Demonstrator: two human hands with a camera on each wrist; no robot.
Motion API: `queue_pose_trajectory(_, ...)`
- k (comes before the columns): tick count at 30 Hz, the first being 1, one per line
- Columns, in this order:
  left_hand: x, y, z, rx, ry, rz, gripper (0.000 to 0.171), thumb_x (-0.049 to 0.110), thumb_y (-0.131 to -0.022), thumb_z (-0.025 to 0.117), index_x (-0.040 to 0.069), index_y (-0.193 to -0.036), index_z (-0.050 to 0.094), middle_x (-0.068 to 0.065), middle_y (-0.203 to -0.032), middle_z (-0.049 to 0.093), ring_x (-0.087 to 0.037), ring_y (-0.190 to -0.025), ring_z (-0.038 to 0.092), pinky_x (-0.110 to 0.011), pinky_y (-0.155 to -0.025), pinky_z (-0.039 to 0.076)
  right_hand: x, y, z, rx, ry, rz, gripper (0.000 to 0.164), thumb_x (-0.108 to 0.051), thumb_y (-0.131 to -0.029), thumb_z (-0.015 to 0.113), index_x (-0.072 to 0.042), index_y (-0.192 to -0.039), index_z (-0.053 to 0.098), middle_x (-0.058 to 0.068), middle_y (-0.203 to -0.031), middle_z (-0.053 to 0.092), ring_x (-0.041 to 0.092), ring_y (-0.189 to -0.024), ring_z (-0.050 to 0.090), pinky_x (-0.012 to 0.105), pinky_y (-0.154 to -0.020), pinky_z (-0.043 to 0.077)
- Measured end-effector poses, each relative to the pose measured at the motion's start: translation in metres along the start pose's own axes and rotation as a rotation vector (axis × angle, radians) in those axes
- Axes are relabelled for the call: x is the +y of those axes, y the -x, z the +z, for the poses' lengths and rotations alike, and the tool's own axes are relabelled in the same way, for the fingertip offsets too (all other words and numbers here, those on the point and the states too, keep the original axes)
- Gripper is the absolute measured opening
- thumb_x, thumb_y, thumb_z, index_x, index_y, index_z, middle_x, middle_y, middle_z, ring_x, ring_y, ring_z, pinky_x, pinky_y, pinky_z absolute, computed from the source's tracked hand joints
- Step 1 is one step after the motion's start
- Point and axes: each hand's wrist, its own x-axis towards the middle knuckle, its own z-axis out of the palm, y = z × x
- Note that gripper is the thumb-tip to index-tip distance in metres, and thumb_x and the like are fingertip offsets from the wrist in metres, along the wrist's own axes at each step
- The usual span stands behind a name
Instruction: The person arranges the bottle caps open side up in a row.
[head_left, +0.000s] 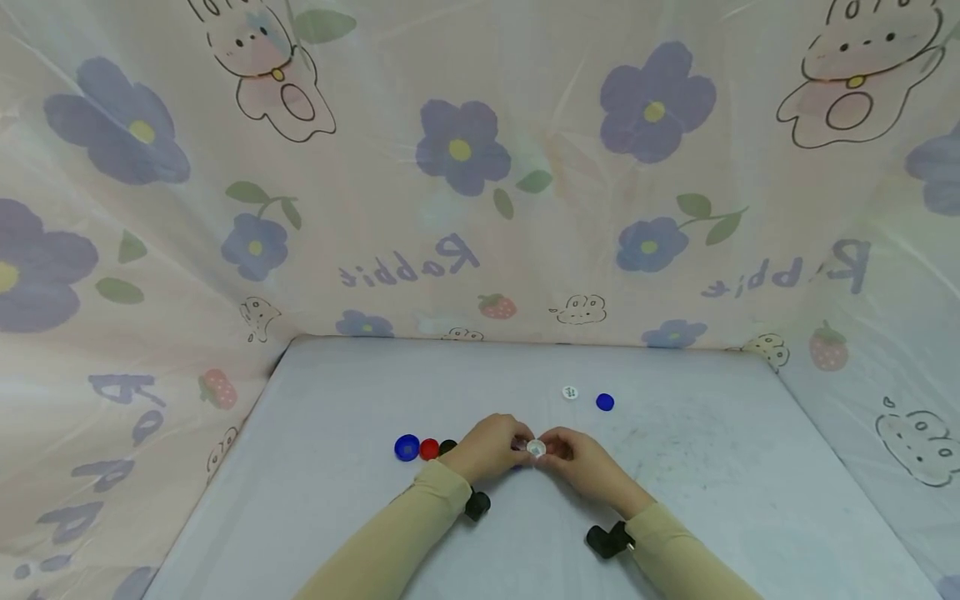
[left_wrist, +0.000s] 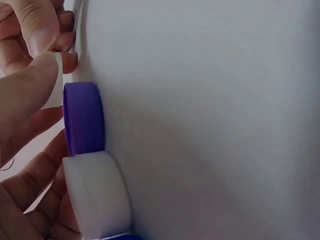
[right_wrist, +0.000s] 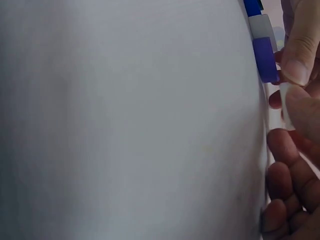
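Observation:
In the head view a small white bottle cap (head_left: 536, 448) sits between both hands, low over the table. My left hand (head_left: 487, 447) pinches its left side with thumb and fingers. From the right, my right hand (head_left: 588, 467) pinches the same cap; its thin white edge shows between the thumbs in both wrist views. Just beside the fingertips a purple ribbed cap (left_wrist: 84, 119) stands against a thicker white cap (left_wrist: 97, 195). Further left lie a blue cap (head_left: 407, 447), a red cap (head_left: 430, 449) and a black cap (head_left: 447, 447) in line; my left hand covers the stretch between.
Toward the back of the table lie a white cap with dark print (head_left: 570, 392) and a dark blue cap (head_left: 605, 402). The white tabletop (head_left: 712, 517) is bounded by a patterned curtain (head_left: 555, 208) behind and on both sides. Black wrist cameras (head_left: 609, 540) hang under the sleeves.

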Motion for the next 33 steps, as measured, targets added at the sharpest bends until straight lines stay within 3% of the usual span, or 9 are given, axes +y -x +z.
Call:
queue_pose_trajectory(9,-0.002,0.002,0.0,-0.056,-0.088,0.033,0.038,0.032,-0.078,0.082,0.017,-0.111,0.071,0.007,-0.103,0.059,-0.008,-0.091,0.051,-0.024,-0.079,0.045,0.001,0.001,-0.002,-0.036,-0.001,0.01,0.026,-0.027,-0.085,0.075,-0.015,-0.107,0.067,-0.006,-0.093,0.061,0.012,-0.086,0.055,0.032,-0.077,0.045)
queue_pose_trajectory(17,-0.001,0.004,-0.001,-0.07,-0.104,0.048,0.041,0.029,-0.078,0.083,0.013,-0.113,0.068,0.004,-0.112,0.06,-0.013,-0.104,0.053,-0.028,-0.088,0.045,0.009,-0.001,-0.003,-0.058,-0.009,-0.014,0.028,-0.029,-0.083,0.078,-0.018,-0.107,0.067,-0.004,-0.092,0.059,0.016,-0.083,0.05,0.03,-0.073,0.041)
queue_pose_trajectory(33,0.005,0.004,-0.005,-0.076,-0.093,0.019,0.043,0.027,-0.074,0.085,0.013,-0.111,0.067,0.003,-0.11,0.062,-0.011,-0.097,0.054,-0.027,-0.085,0.046,0.01,-0.002,-0.002,-0.074,-0.047,0.011,0.029,-0.028,-0.083,0.078,-0.019,-0.108,0.066,-0.001,-0.094,0.056,0.018,-0.086,0.048,0.03,-0.073,0.04)
